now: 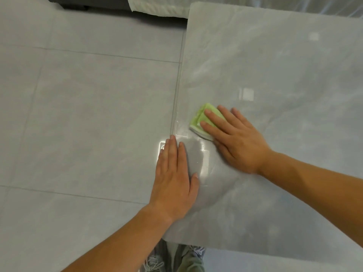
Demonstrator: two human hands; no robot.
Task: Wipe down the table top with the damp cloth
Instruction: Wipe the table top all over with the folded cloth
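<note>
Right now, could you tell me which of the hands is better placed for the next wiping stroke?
Right: the right hand presses the green cloth flat on the table top; the left hand rests bare at the edge.

Table top (284,79): stone-look slab, pale grey with cloudy marbled veining, smooth, highly glossy, mirroring square lights.
Strip by the table's left edge (181,134): wet-looking film, brighter shine than the rest.
Cloth (196,118): soft green textile, folded, matt, fine nap; white layer peeking out along the lower edge.
Floor (78,99): large grey tiles, smooth, satin sheen, thin darker grout lines.
Covering at the top (157,6): whitish fabric, matt, faintly ribbed.
Shoes (155,262): grey textile uppers, laced, matt.
Trouser leg (188,260): olive-grey cloth, matt.
</note>
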